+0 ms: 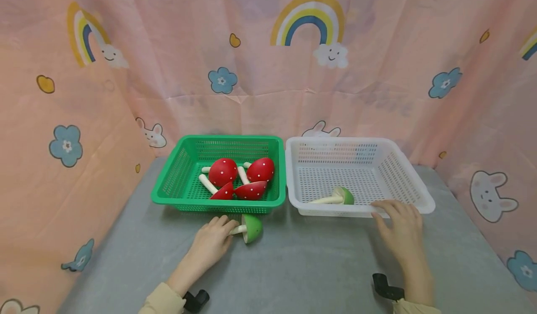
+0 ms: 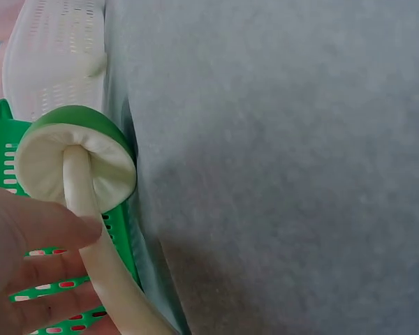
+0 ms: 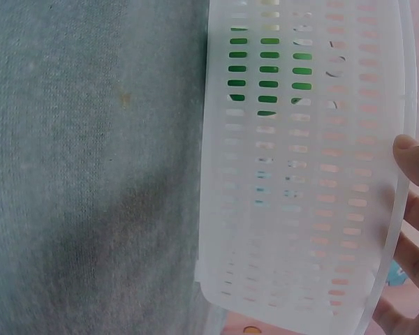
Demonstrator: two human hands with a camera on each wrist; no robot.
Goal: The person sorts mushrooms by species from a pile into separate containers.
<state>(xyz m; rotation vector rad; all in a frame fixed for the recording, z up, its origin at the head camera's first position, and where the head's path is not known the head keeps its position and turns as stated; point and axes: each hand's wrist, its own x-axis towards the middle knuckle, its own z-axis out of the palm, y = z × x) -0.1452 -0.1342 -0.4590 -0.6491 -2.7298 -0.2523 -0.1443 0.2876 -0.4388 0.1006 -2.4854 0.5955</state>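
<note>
My left hand (image 1: 213, 240) pinches the pale stem of a green-capped toy mushroom (image 1: 252, 229) in front of the green basket (image 1: 218, 206). In the left wrist view, the thumb lies across the stem (image 2: 80, 181), and the cap's cream underside faces the camera. At the front rim of the white basket (image 1: 402, 211), my right hand (image 1: 400, 228) holds on with its thumb outside and fingers over the edge. Another green-capped mushroom (image 1: 345, 195) lies inside this basket, near its front wall.
Several red mushrooms with white dots (image 1: 223, 172) lie in the green basket. The two baskets stand side by side at the back of the grey cloth-covered table (image 1: 310, 262). Behind and beside them hangs a pink patterned curtain (image 1: 268, 104).
</note>
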